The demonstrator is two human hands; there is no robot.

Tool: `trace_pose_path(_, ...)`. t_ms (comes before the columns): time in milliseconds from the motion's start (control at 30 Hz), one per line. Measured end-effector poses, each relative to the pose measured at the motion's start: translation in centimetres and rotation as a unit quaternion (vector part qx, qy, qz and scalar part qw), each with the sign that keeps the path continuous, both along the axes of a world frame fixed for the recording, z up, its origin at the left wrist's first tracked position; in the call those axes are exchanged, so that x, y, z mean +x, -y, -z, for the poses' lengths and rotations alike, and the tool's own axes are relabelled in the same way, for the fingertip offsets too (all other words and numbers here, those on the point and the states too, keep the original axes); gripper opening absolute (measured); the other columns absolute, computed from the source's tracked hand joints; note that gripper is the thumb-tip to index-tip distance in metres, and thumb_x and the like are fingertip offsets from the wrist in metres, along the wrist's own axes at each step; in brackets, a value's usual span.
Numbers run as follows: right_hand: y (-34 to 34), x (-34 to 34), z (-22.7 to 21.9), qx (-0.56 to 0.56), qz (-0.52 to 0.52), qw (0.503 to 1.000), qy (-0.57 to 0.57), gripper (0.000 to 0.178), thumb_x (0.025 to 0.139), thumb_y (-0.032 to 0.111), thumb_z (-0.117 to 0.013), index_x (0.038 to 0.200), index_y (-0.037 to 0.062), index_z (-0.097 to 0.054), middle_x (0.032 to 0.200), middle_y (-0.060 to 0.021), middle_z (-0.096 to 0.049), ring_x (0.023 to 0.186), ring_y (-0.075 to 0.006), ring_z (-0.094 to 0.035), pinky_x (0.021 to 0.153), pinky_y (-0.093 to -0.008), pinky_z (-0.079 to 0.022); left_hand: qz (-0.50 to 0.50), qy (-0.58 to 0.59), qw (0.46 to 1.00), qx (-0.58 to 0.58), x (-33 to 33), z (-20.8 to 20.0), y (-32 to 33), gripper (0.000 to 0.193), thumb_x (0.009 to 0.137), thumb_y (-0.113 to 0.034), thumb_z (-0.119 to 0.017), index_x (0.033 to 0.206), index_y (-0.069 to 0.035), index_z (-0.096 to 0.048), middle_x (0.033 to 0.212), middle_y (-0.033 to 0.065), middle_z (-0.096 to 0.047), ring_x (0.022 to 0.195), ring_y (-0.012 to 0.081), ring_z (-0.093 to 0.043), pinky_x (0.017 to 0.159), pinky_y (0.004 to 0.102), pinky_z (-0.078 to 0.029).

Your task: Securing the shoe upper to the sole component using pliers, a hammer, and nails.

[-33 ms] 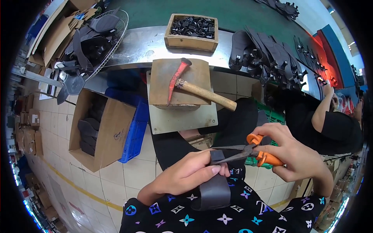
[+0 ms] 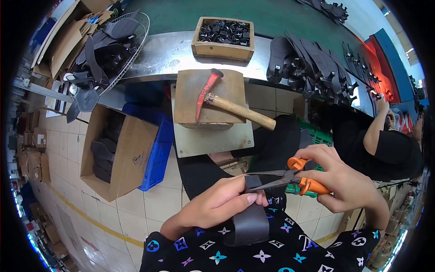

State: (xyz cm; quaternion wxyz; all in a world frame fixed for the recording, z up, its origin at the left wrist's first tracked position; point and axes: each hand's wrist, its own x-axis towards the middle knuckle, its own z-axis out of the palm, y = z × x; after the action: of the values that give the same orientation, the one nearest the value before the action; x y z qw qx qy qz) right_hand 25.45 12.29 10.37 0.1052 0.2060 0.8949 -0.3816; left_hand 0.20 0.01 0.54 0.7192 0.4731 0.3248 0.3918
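Head view, as I log it from afar. Left hand point(image 2: 217, 204): closed, pinching a dark curved strap point(image 2: 250, 226), lower centre. Right hand point(image 2: 346, 181): fingers wrapped part-closed round orange-handled pliers point(image 2: 289, 175), their jaws parted either side of the strap's upper end. Beyond: red-headed hammer point(image 2: 234, 108), lying on a brown block point(image 2: 188, 88); wooden box point(image 2: 222, 50), holding small black pieces point(image 2: 224, 32).

The pliers point(image 2: 290, 175) have orange handles and dark grey blades; the strap point(image 2: 251, 226) is near-black. The shirt point(image 2: 240, 255) is black, scattered with white, blue, turquoise and purple flowers and diamonds. The worktop point(image 2: 176, 18) is green with a silver near edge, where a tan box point(image 2: 222, 51) holds black clips point(image 2: 224, 32). The hammer point(image 2: 231, 107) has a red head and, over the brown block's point(image 2: 188, 90) right edge, a tan handle.
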Motion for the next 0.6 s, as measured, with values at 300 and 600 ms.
trace_pose_path(300,0.9,-0.3,-0.1,0.057,0.003,0.998,0.006,0.037,0.069,0.005,-0.061,0.105,-0.0007,-0.066,0.120,-0.0213,-0.051,0.106,-0.0356,-0.049,0.091,-0.0418,-0.040,-0.021,-0.023,0.999,-0.024,0.2,-0.4,0.0,0.025,0.099,-0.019,-0.046,0.098,0.003,-0.057,0.103,0.0150,-0.068,0.098,0.0212,-0.063,0.091,0.0318,-0.047)
trace_pose_path(600,1.9,-0.6,-0.4,0.088,-0.001,0.995,0.035,0.032,0.068,0.011,-0.064,0.098,-0.0027,-0.065,0.108,-0.0190,-0.052,0.091,-0.0321,-0.050,0.081,-0.0375,-0.044,-0.005,-0.043,0.997,-0.064,-0.1,-0.9,0.3,0.031,0.102,-0.019,-0.043,0.119,0.003,-0.057,0.107,0.0118,-0.066,0.103,0.0182,-0.060,0.094,0.0307,-0.045)
